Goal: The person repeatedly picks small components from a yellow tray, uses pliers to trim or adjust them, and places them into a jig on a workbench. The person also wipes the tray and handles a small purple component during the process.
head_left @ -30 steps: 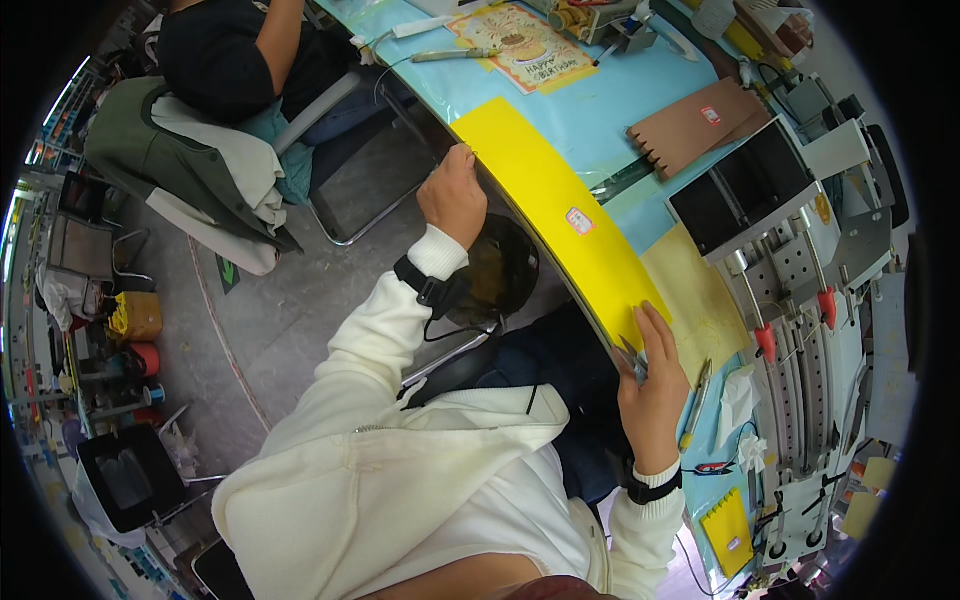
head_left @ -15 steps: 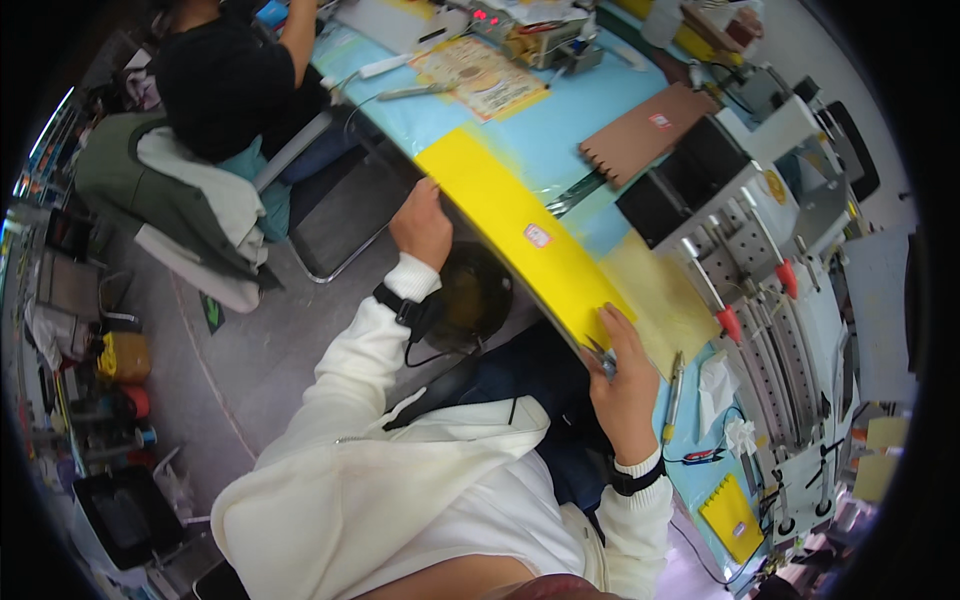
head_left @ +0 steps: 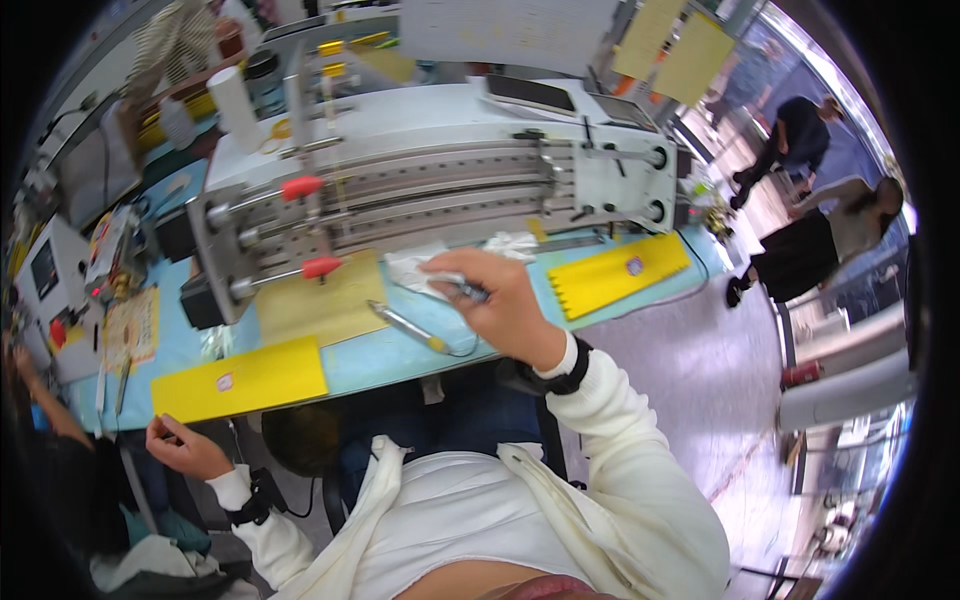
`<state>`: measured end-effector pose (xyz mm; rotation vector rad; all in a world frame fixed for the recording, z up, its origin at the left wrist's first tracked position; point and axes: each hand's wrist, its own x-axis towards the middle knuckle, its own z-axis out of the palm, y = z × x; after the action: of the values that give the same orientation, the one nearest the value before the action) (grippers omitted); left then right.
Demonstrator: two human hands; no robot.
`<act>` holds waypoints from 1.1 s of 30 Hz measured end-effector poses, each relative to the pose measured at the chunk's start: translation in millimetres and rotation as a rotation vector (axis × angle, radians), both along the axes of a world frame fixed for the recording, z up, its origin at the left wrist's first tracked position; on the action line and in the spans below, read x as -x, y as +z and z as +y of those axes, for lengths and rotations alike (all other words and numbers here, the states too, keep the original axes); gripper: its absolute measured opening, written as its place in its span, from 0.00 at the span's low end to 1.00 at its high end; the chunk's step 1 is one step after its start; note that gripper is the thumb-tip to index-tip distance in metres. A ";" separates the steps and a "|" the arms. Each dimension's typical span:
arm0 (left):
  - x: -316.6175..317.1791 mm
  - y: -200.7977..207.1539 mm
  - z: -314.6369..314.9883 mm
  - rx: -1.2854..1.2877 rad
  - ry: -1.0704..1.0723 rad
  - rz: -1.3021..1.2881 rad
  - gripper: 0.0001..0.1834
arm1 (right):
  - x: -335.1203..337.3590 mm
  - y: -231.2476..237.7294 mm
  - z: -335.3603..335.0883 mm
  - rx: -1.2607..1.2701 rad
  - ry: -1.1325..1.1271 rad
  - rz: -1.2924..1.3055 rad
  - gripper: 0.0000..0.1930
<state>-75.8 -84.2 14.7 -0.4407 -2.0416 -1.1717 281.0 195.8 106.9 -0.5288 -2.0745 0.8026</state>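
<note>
Currently, sm. metal tool [head_left: 468, 289] is gripped by fingers of R hand [head_left: 503, 308], ctr of frame. Yellow sheet [head_left: 250, 376] is laid on worktop [head_left: 365, 354], lower L; L hand [head_left: 190, 449] is held near its corner, fingers part-curled, grip can't be told.

The head view looks from the left of two fisheye cameras on the person's head, facing down and ahead toward the rail machine [head_left: 440, 195]. It sits close above the person: their white top [head_left: 450, 505] looms largest on the rail machine's near side, and both hands fall within reach of the lens. Its wide sweep also takes in floor [head_left: 660, 370] and people [head_left: 800, 250] to the machine's right.
</note>
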 end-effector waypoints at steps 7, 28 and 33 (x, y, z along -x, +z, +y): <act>-104.5 96.4 121.3 -0.147 -0.854 -0.183 0.07 | -121.0 24.8 97.7 -0.006 -0.640 0.257 0.15; -310.4 153.6 418.9 0.429 -1.429 -0.148 0.10 | -159.3 37.7 154.2 -0.302 -0.616 -0.109 0.28; -312.4 156.8 425.5 0.402 -1.241 0.026 0.10 | -144.7 30.3 126.1 -0.208 -0.508 0.032 0.28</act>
<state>236.5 341.3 171.5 -2.0935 -1.9191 -1.3224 425.7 321.8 137.3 -0.8699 -1.8467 0.2936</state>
